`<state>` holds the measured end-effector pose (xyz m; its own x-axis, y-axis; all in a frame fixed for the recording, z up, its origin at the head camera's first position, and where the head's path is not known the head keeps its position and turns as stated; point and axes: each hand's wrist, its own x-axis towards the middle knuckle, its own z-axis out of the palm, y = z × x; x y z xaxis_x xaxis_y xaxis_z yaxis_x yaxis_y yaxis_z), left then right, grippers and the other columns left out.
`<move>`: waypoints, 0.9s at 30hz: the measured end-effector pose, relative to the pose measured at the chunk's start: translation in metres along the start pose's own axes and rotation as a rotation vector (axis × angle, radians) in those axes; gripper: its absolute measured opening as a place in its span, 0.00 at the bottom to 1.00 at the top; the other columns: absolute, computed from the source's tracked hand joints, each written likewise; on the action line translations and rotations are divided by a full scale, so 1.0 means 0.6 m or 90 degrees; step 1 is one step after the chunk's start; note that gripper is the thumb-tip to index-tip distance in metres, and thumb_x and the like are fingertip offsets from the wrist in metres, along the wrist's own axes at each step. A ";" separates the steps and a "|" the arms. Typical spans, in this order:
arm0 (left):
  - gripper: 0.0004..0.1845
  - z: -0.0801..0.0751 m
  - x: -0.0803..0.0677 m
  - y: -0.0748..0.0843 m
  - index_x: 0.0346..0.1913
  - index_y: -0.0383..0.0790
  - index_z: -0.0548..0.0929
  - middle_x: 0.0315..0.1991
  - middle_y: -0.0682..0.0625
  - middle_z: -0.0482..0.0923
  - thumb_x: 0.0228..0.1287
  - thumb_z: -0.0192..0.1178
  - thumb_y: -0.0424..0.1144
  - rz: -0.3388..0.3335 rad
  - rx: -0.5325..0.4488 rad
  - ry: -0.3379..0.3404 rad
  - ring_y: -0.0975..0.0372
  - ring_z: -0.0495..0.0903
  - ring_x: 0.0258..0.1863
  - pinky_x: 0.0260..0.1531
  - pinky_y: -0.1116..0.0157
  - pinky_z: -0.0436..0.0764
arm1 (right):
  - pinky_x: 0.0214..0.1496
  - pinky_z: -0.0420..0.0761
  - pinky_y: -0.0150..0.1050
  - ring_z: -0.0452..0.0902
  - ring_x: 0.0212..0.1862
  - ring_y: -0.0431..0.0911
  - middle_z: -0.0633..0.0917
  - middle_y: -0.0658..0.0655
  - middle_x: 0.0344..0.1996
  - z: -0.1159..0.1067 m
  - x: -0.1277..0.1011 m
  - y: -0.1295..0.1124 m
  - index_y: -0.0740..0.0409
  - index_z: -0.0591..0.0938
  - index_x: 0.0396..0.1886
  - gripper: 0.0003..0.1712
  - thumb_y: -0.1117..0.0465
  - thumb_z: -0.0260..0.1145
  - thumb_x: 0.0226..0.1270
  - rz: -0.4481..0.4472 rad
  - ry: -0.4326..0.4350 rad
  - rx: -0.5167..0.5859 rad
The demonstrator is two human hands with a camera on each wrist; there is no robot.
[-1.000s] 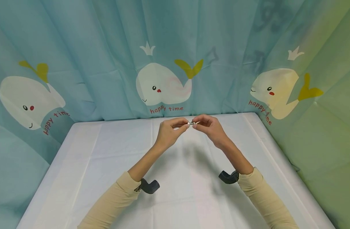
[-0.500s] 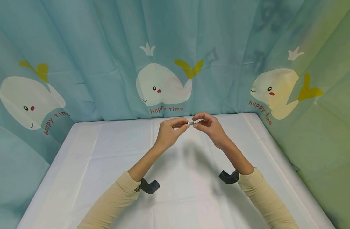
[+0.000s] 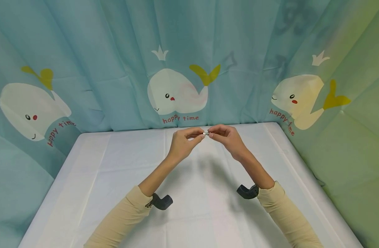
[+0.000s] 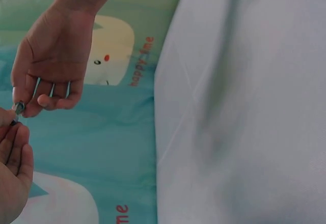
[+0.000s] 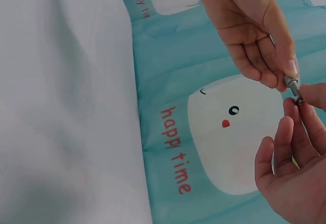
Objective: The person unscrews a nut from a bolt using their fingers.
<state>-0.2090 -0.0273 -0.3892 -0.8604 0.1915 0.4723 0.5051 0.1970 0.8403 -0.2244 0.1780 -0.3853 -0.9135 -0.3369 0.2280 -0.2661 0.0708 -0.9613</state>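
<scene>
The small metal part (image 3: 206, 133) is largely covered by the pinching fingertips (image 3: 203, 136); its kind cannot be told. The left hand (image 4: 12, 158) is cut off by the frame edge.

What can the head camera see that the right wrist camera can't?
Only the head view shows both beige sleeves, the whole white table and three whales on the curtain. Only the right wrist view shows the threaded metal screw close up. Both show the left hand and right hand pinching it above the table.
</scene>
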 end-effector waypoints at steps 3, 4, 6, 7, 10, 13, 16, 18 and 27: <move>0.05 -0.001 -0.001 0.000 0.42 0.36 0.89 0.38 0.48 0.88 0.65 0.67 0.32 0.003 -0.002 0.002 0.60 0.87 0.39 0.42 0.59 0.85 | 0.50 0.81 0.37 0.81 0.44 0.45 0.86 0.52 0.41 -0.001 0.000 0.000 0.73 0.82 0.49 0.13 0.68 0.67 0.68 -0.011 -0.006 -0.007; 0.05 -0.001 -0.001 0.000 0.42 0.36 0.89 0.38 0.48 0.88 0.65 0.67 0.32 0.003 -0.003 0.002 0.60 0.87 0.39 0.42 0.58 0.85 | 0.49 0.81 0.37 0.81 0.43 0.46 0.86 0.51 0.40 -0.002 0.000 -0.001 0.73 0.82 0.48 0.13 0.69 0.67 0.68 -0.014 -0.006 -0.012; 0.05 0.000 0.000 -0.002 0.42 0.36 0.89 0.38 0.48 0.88 0.64 0.68 0.32 0.004 -0.005 0.000 0.60 0.87 0.39 0.42 0.56 0.85 | 0.47 0.81 0.38 0.81 0.42 0.47 0.86 0.50 0.40 -0.003 0.000 0.000 0.73 0.82 0.48 0.13 0.70 0.67 0.67 -0.019 -0.005 -0.014; 0.06 0.000 0.000 -0.002 0.42 0.36 0.89 0.38 0.48 0.88 0.64 0.68 0.32 0.005 -0.006 -0.002 0.60 0.87 0.40 0.43 0.56 0.85 | 0.46 0.81 0.38 0.80 0.41 0.47 0.86 0.48 0.40 -0.004 0.000 0.000 0.73 0.82 0.48 0.13 0.70 0.67 0.66 -0.020 -0.004 -0.014; 0.06 0.000 0.001 -0.004 0.42 0.36 0.89 0.38 0.48 0.88 0.64 0.68 0.33 0.006 -0.007 -0.003 0.60 0.87 0.40 0.44 0.56 0.85 | 0.45 0.81 0.37 0.80 0.40 0.47 0.86 0.47 0.40 -0.004 0.001 0.002 0.74 0.82 0.48 0.13 0.71 0.67 0.66 -0.027 -0.005 -0.007; 0.06 -0.001 0.002 -0.005 0.42 0.35 0.89 0.38 0.48 0.88 0.64 0.68 0.33 0.007 -0.006 -0.001 0.60 0.87 0.39 0.44 0.59 0.84 | 0.46 0.81 0.37 0.80 0.41 0.48 0.84 0.48 0.43 -0.003 0.002 0.003 0.72 0.81 0.50 0.13 0.72 0.67 0.67 -0.032 -0.014 0.008; 0.06 0.000 0.003 -0.005 0.42 0.34 0.89 0.38 0.48 0.88 0.65 0.67 0.32 0.007 -0.004 0.000 0.61 0.87 0.39 0.44 0.62 0.84 | 0.49 0.80 0.39 0.79 0.43 0.50 0.84 0.50 0.46 -0.004 0.002 0.005 0.68 0.79 0.54 0.16 0.71 0.66 0.68 -0.026 -0.022 0.020; 0.06 0.000 0.003 -0.006 0.42 0.34 0.89 0.38 0.48 0.88 0.65 0.67 0.31 0.007 -0.003 0.000 0.61 0.87 0.39 0.44 0.64 0.84 | 0.51 0.80 0.40 0.79 0.45 0.51 0.84 0.51 0.47 -0.004 0.002 0.003 0.66 0.78 0.57 0.18 0.69 0.65 0.69 -0.011 -0.021 0.022; 0.06 0.000 0.002 -0.009 0.42 0.36 0.89 0.37 0.48 0.88 0.64 0.68 0.32 0.018 -0.004 0.004 0.60 0.87 0.39 0.43 0.63 0.84 | 0.55 0.78 0.42 0.79 0.45 0.51 0.87 0.52 0.36 0.000 0.007 0.002 0.69 0.83 0.46 0.17 0.57 0.62 0.75 0.074 0.000 -0.021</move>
<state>-0.2125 -0.0280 -0.3933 -0.8460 0.1914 0.4977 0.5291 0.1859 0.8279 -0.2284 0.1767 -0.3853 -0.9390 -0.3241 0.1154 -0.1683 0.1403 -0.9757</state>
